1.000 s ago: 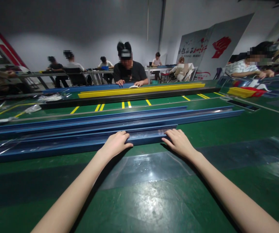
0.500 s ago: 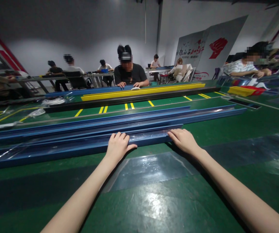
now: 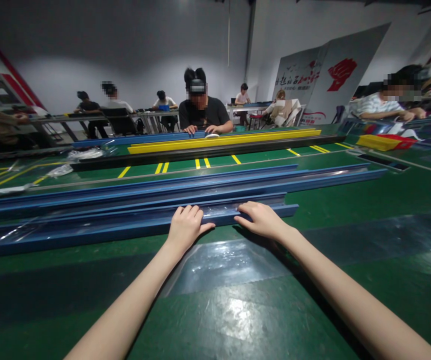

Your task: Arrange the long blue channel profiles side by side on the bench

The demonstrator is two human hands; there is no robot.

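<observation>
A long blue channel strip (image 3: 99, 236) lies across the green table in front of me, its trough lined with shiny clear film (image 3: 221, 208). Over its near wall bends my left hand (image 3: 185, 226), fingers inside the trough and thumb stretched along the outer side. To the right, my right hand (image 3: 263, 220) grips the same wall, with its fingertips in the trough and its thumb outside. The strip's right end sticks out beyond this hand. Just behind lie further blue strips (image 3: 335, 176), parallel to the near one. What the fingertips press on is partly hidden.
Transparent sheets (image 3: 234, 270) lie flat on the green table (image 3: 215, 330) near me. Farther back are a black strip (image 3: 238, 148), a yellow strip (image 3: 223, 141) and a phone-like dark panel (image 3: 384, 161). A co-worker (image 3: 204, 115) sits opposite; others work around the room.
My right hand has slid left along the near blue strip, away from its end and closer to my left hand. My left hand stays at about the same spot. The view has shifted slightly.
</observation>
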